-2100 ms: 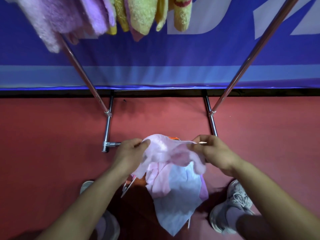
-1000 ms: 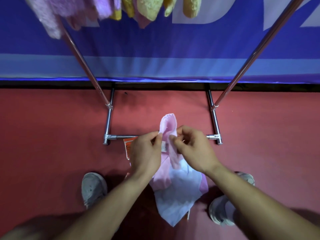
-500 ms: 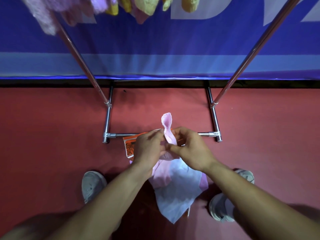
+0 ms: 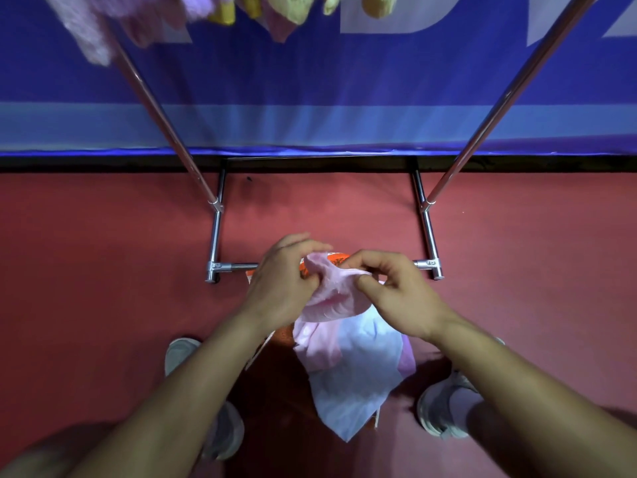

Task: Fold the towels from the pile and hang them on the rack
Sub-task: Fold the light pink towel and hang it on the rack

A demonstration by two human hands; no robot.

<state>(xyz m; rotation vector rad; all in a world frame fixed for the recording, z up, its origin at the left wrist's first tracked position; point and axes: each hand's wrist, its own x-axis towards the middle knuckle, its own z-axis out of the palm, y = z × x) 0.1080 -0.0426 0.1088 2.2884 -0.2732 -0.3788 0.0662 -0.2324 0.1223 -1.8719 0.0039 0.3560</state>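
We held the pink towel bunched between both hands, left hand pinching its upper corner, right hand pinching the edge just beside it. It hung above the pile on the floor, its length trailing toward us. The rack with its hung towels stood up and ahead, seemingly equally near either hand.
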